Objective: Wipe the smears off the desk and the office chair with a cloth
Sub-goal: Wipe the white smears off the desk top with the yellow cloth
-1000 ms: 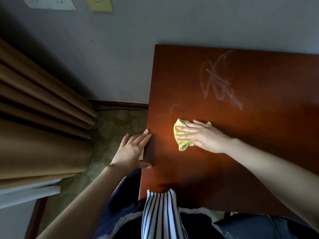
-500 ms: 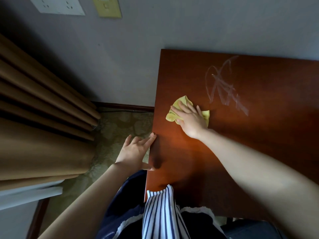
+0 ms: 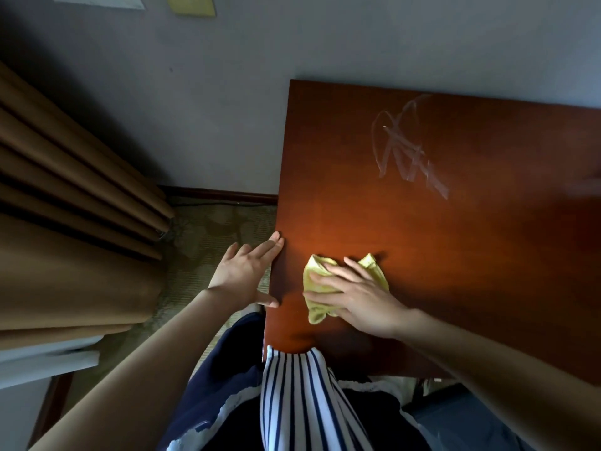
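Right hand flat, fingers spread – pressing crumpled yellow cloth on glossy reddish-brown wooden counter; left hand open, fingers straight along counter's left edge.

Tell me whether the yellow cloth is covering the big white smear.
No: the yellow cloth lies under the right hand, apart from the white smear farther back.

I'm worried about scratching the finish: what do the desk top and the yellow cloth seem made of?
The desk: reddish-brown wood or wood-look veneer, glossy; it mirrors light and shows pale smears. The cloth: soft yellow fabric, perhaps microfibre; it bunches in folds under the right hand.
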`<state>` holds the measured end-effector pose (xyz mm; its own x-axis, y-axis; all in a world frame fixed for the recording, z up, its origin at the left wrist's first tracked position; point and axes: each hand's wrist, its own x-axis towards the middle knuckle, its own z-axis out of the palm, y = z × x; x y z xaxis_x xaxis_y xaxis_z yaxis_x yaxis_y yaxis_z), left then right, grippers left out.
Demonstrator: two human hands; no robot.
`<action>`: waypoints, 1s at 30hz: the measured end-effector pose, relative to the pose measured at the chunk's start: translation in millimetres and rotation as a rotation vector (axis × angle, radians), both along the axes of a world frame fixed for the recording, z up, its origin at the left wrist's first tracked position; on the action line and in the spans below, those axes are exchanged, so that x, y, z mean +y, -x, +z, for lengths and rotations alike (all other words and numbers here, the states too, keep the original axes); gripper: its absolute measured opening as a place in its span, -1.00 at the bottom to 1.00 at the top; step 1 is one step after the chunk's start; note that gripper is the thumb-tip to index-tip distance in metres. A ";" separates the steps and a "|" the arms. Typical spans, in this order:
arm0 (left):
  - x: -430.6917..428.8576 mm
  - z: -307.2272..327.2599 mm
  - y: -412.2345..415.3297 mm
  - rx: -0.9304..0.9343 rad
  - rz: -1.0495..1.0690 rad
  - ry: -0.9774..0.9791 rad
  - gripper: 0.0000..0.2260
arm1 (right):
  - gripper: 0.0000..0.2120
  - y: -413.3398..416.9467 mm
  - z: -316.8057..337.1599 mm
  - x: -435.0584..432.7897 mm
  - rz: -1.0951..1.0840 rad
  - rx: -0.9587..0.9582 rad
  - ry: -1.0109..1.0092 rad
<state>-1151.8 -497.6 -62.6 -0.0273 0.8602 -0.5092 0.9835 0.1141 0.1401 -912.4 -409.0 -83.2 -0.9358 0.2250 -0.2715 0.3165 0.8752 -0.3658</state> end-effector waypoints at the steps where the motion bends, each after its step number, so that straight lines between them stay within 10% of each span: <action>1: -0.8 -0.2 -0.9 0.023 -0.005 -0.003 0.06 | -0.53 -4.9 0.4 1.6 0.032 -0.009 0.015; 12: -6.5 1.5 0.1 0.246 -0.160 -0.029 -0.05 | -0.48 17.7 12.8 60.5 0.083 -0.065 -0.069; 24: -41.0 -5.0 3.6 0.219 0.071 -0.034 -0.35 | -0.51 103.0 -2.9 54.1 -0.600 -0.081 -0.079; 30: -68.0 -8.4 -4.2 0.188 0.200 -0.060 -0.44 | -0.49 97.0 -5.5 18.4 -0.363 -0.076 -0.124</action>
